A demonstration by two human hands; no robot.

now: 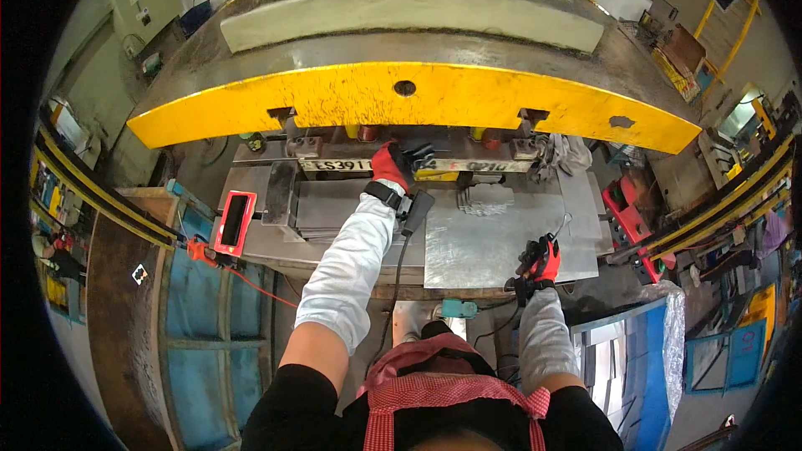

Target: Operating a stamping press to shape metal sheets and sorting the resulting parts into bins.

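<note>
My left hand (397, 167), in a red and black glove, reaches to the die (351, 164) under the yellow press beam. Its dark fingertips stretch to the right over the die's front edge; nothing shows in them. My right hand (539, 263), gloved alike, is closed at the near right part of a flat metal sheet (468, 242). A thin, light metal rod (566, 223) sticks out ahead of it, seemingly from its grip. Beyond the sheet lies a small pile of cut metal pieces (486, 199). Flat metal strips (330, 205) lie stacked to the left.
The yellow press beam (459, 92) spans the space above the die. A red-framed phone (235, 223) rests at the table's left end. Rags (571, 154) hang at the right. A red pedestal (625, 213) stands beyond the right edge, and a dark cable (395, 276) hangs from my left wrist.
</note>
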